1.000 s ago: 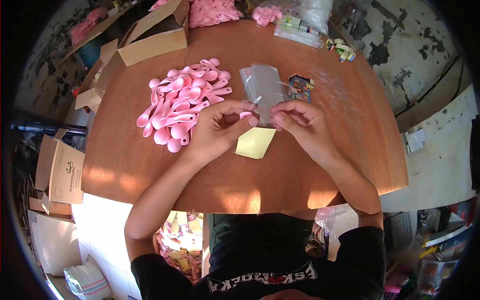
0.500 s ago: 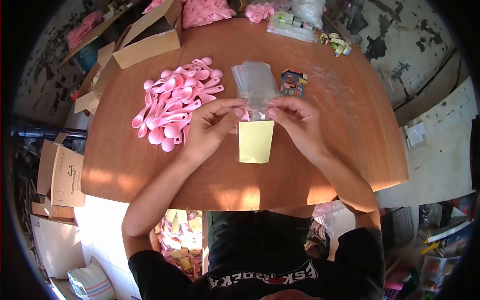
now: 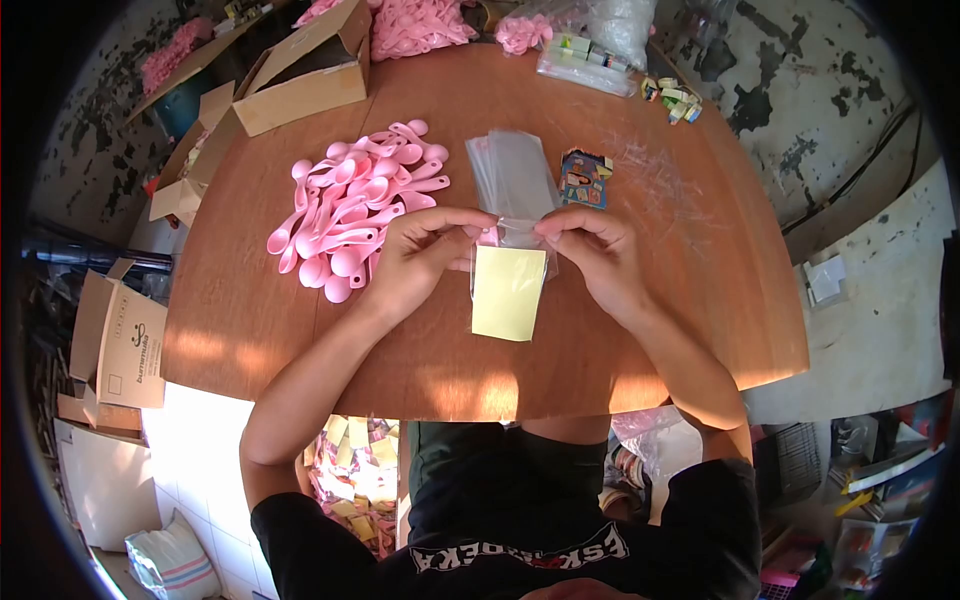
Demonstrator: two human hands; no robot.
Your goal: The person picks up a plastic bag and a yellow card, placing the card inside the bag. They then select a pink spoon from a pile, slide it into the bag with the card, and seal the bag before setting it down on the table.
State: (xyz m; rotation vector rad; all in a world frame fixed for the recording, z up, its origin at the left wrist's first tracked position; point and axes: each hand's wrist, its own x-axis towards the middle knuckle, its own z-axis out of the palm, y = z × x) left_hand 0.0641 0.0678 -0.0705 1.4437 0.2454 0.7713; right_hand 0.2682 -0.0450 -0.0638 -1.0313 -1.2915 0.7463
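Note:
Between both hands hangs a clear plastic bag point(image 3: 517, 241) with a pale yellow card point(image 3: 508, 295) inside it. A bit of pink shows near the bag's top left, mostly hidden. My left hand point(image 3: 425, 250) pinches the upper left of the bag. My right hand point(image 3: 598, 252) pinches the upper right corner between thumb and fingers. Just beyond the fingertips lies a stack of clear plastic bags point(image 3: 510, 170). Right of that stack is a small pile of printed blue cards point(image 3: 584, 180). A heap of pink spoons point(image 3: 350, 205) lies left of my left hand.
An open cardboard box point(image 3: 305, 90) stands at the table's back left. Bags of pink items point(image 3: 422, 28) and a clear packet point(image 3: 588, 68) sit along the far edge. Thin plastic strips point(image 3: 660, 185) are scattered right of the cards. Below the table, a container holds bagged yellow cards point(image 3: 355, 465).
The bag with the yellow card has shifted slightly down and to the left, tilting a little. Both hands keep pinching its top. The whole view has shifted slightly.

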